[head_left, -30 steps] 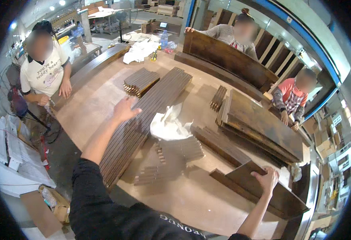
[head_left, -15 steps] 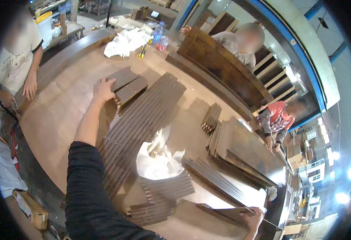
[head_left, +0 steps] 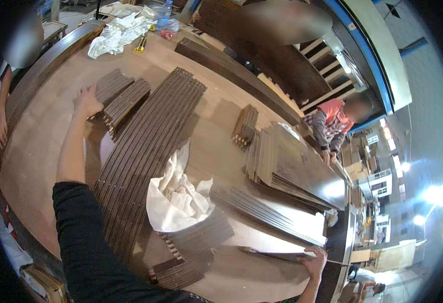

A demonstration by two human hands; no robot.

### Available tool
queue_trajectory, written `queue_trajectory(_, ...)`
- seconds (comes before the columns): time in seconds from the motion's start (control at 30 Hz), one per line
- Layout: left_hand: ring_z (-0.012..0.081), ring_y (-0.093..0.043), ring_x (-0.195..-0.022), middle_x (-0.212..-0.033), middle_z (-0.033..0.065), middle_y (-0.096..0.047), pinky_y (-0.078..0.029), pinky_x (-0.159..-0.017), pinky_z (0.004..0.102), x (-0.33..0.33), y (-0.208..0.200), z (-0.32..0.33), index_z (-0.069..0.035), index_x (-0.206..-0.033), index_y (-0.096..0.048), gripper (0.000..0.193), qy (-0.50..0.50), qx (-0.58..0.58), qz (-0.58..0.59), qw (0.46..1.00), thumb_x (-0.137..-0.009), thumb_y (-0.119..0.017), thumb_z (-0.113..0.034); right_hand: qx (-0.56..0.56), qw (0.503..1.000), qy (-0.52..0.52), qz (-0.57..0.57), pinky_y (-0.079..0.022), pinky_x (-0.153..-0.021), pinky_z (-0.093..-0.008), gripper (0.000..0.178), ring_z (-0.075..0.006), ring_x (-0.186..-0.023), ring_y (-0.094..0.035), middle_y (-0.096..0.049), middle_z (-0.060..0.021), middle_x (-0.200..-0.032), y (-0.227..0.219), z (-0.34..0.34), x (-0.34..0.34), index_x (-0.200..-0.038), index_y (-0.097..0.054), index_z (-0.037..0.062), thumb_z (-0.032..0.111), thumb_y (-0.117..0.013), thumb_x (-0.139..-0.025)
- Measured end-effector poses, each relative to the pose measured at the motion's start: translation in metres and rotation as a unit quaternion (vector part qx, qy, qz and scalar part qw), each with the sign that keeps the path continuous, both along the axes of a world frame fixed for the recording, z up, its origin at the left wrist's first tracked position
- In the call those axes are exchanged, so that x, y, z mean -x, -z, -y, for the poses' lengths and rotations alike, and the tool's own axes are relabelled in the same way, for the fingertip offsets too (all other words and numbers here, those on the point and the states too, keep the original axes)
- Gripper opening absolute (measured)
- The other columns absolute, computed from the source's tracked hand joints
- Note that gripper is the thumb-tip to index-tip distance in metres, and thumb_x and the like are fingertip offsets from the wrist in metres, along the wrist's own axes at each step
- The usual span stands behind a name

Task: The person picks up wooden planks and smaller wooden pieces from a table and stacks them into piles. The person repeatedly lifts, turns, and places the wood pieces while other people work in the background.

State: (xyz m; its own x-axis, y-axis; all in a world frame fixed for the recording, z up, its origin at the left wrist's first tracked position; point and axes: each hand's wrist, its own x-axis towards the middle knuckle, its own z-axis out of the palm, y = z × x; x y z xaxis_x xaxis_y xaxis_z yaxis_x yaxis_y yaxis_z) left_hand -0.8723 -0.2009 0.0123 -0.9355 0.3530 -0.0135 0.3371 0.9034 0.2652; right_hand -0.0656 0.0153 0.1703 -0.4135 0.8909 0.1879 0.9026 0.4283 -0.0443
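Note:
My left hand (head_left: 86, 103) rests against the near end of short dark-brown wooden slats (head_left: 114, 85), its thumb and fingers spread at their edge. A second bundle of short slats (head_left: 126, 103), with pale peg ends, lies right beside them. At the lower right, my right hand (head_left: 313, 262) is closed around the end of a dark wooden board (head_left: 272, 254), which slants left over the table. Long grooved slats (head_left: 148, 136) lie side by side between my arms. A crumpled white cloth (head_left: 178, 199) sits by them, above more short slats (head_left: 196, 247).
On the brown worktable (head_left: 44, 146), a stack of flat panels (head_left: 302, 161), long slats (head_left: 272, 214) and a peg-ended bundle (head_left: 245, 124) lie to the right. A yellow cutter (head_left: 140, 44), white cloth (head_left: 120, 34) and bottle (head_left: 164, 14) are far left. Co-workers stand around the table.
My view has shifted, so the table appears farther left and higher. Both hands stay at the same pieces. The co-worker at the far side and the large dark panel there have moved.

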Motion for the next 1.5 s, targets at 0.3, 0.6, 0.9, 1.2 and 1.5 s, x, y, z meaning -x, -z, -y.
queue_trajectory(0.3,0.0412,-0.035,-0.13,-0.139,0.0241,-0.039,-0.035,-0.103,0.0506,-0.083,-0.005,0.077,-0.014,-0.145,-0.027,0.109,-0.042,0.015,-0.013,0.999,-0.05,-0.079,-0.029,-0.04,0.999,-0.004,-0.023,-0.045,-0.076,-0.0437,0.055,-0.0325,-0.076,-0.06,-0.062,-0.0122,-0.076,-0.001,0.008,-0.009,-0.06,-0.059,0.0057,0.048,-0.088,-0.041)
queue_trajectory(0.6,0.035,-0.04,-0.127,-0.139,0.0247,-0.039,-0.034,-0.105,0.0382,-0.228,-0.142,0.175,0.003,-0.138,-0.034,0.093,0.133,-0.057,-0.078,0.986,-0.057,-0.076,-0.017,0.003,0.999,-0.011,0.049,-0.04,-0.091,-0.0411,0.06,-0.0276,-0.086,-0.064,-0.068,-0.009,-0.077,0.001,0.009,-0.03,-0.079,-0.074,0.0127,0.069,-0.069,-0.058)
queue_trajectory(0.9,0.0387,-0.041,-0.119,-0.126,0.021,-0.045,-0.033,-0.102,0.0457,-0.433,-0.174,0.125,-0.004,-0.141,-0.031,0.112,0.553,-0.049,-0.102,0.826,-0.042,-0.08,-0.025,-0.012,0.992,-0.074,-0.101,-0.036,-0.096,-0.0407,0.056,-0.0223,-0.097,-0.062,-0.068,-0.0048,-0.092,-0.004,0.004,-0.053,-0.094,-0.069,0.0159,0.056,-0.078,-0.055)
queue_trajectory(1.2,0.0337,-0.041,-0.115,-0.125,0.0176,-0.041,-0.034,-0.093,0.0513,-0.74,-0.029,0.001,-0.016,-0.14,-0.033,0.104,0.638,0.145,0.005,0.756,-0.052,-0.08,-0.047,-0.008,0.999,-0.047,-0.003,-0.027,-0.107,-0.0476,0.053,-0.0232,-0.107,-0.057,-0.068,-0.0042,-0.098,-0.005,-0.057,-0.253,-0.099,-0.07,0.0176,0.054,-0.075,-0.06)
queue_trajectory(1.5,0.0354,-0.046,-0.11,-0.118,0.0181,-0.048,-0.035,-0.093,0.0505,-0.913,-0.018,-0.094,-0.018,-0.144,-0.029,0.105,0.723,0.021,0.012,0.69,-0.054,-0.079,-0.04,-0.037,0.999,-0.008,0.026,-0.034,-0.099,-0.0457,0.054,-0.0241,-0.093,-0.063,-0.069,-0.0071,-0.083,-0.001,-0.12,-0.377,-0.084,-0.073,0.0142,0.059,-0.076,-0.055)
